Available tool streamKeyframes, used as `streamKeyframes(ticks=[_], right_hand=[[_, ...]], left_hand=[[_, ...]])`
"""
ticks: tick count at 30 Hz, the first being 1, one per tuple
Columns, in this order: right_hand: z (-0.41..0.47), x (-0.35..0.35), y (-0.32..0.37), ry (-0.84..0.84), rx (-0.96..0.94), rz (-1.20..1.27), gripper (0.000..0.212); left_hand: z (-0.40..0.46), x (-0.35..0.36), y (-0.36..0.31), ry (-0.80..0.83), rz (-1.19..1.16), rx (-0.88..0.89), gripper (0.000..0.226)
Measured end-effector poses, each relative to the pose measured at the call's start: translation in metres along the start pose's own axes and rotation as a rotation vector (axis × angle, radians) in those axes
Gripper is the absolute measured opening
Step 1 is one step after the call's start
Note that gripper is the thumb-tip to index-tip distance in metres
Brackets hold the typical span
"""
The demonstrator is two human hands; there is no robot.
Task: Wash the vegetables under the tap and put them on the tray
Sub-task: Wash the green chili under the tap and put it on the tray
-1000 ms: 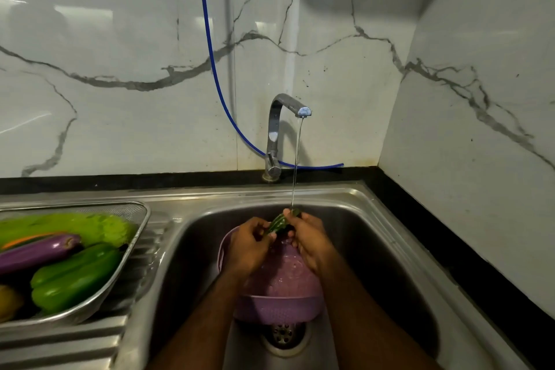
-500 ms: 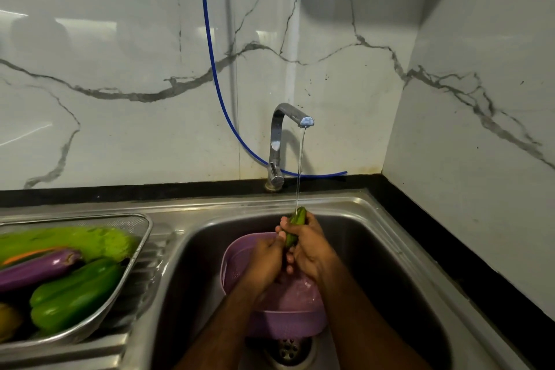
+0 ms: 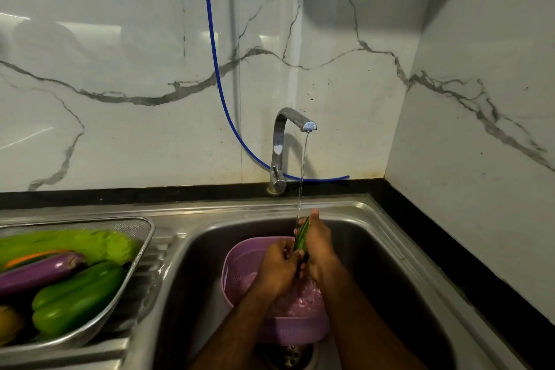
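Note:
A small, slim green vegetable [image 3: 301, 236] stands nearly upright under the thin stream from the chrome tap [image 3: 282, 141]. My right hand [image 3: 316, 245] grips its upper part, and my left hand [image 3: 279, 264] holds its lower end, which is hidden between the two hands. Both hands are over a purple plastic strainer basket [image 3: 240, 264] that sits in the steel sink [image 3: 405, 279]. On the drainboard at the left, a metal mesh tray [image 3: 144, 237] holds a large light-green gourd [image 3: 90, 245], a purple eggplant [image 3: 42, 272] and a green bell pepper [image 3: 75, 297].
A blue hose [image 3: 214, 69] hangs down the marble wall and runs behind the tap. The sink drain [image 3: 288, 354] lies just in front of the basket. A black counter strip borders the sink at the back and right, and the marble side wall stands close on the right.
The vegetable has turned from lying slanted between my hands to standing nearly upright under the stream. My right hand has slid up along it, and my left hand has dropped to its lower end.

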State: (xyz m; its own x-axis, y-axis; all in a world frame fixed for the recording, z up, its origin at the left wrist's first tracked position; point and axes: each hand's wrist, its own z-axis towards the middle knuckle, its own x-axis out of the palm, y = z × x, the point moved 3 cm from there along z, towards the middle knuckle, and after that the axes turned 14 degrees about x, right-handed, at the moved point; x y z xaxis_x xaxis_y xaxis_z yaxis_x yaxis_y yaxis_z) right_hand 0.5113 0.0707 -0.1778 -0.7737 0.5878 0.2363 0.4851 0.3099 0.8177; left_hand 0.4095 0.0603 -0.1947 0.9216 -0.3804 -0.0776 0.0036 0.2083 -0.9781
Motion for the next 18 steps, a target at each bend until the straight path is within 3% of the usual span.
streamKeyframes(ticks=[5, 7, 13, 16, 18], right_hand=[[-0.002, 0.004, -0.003, 0.104, -0.037, 0.037, 0.027], [-0.006, 0.007, -0.003, 0.195, -0.033, 0.019, 0.026], [-0.007, 0.01, -0.008, 0.344, -0.027, -0.105, 0.091], [-0.006, 0.011, -0.009, 0.318, -0.06, -0.114, 0.089], [-0.007, 0.011, -0.009, 0.285, -0.076, -0.066, 0.07]], left_hand=[[0.005, -0.009, 0.011, -0.075, 0.023, 0.004, 0.011], [0.007, -0.012, 0.013, -0.116, 0.004, -0.008, 0.013], [0.011, -0.021, 0.015, -0.186, 0.065, 0.083, 0.014], [0.012, -0.021, 0.016, -0.196, 0.145, 0.116, 0.011], [0.014, -0.021, 0.019, -0.2, 0.149, 0.111, 0.009]])
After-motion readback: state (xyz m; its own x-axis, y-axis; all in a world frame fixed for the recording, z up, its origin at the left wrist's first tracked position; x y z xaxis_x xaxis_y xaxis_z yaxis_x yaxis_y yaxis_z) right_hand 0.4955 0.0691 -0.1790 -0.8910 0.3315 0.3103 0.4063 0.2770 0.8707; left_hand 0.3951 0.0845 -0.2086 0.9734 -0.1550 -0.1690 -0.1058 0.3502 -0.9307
